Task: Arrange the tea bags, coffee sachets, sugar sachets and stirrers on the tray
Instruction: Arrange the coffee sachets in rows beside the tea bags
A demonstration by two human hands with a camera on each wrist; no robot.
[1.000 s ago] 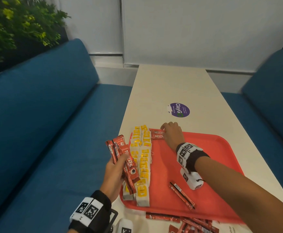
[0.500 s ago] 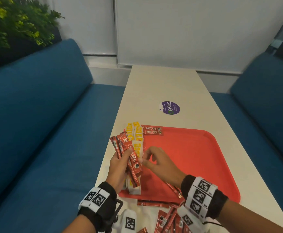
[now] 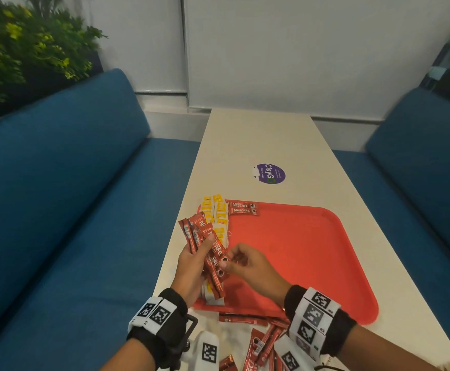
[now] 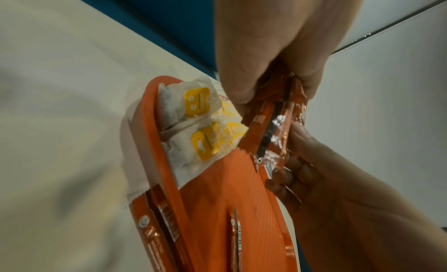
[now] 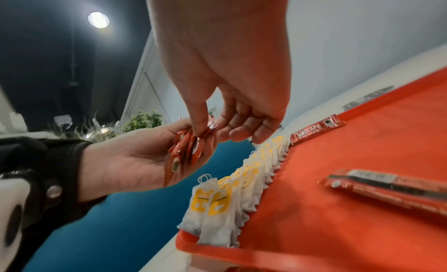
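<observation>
A red tray (image 3: 312,250) lies on the white table. White tea bags (image 3: 216,210) with yellow tags line its left edge, seen closer in the right wrist view as tea bags (image 5: 241,180). Two coffee sachets (image 3: 242,208) lie side by side at the tray's far left corner. My left hand (image 3: 199,253) grips a fanned bundle of red coffee sachets (image 3: 205,242) above the tea bags. My right hand (image 3: 232,259) pinches the near end of one sachet in that bundle (image 5: 203,130) between thumb and forefinger. No sugar sachets or stirrers are in view.
Several loose coffee sachets (image 3: 261,341) lie on the table at the tray's near edge, and a couple of sachets (image 5: 387,184) lie on the tray's near part. A purple round sticker (image 3: 270,174) is farther up the table. Blue benches (image 3: 71,210) flank both sides.
My right hand left the tray's far left corner, where two sachets now lie, and came back to the bundle in my left hand, pinching one sachet.
</observation>
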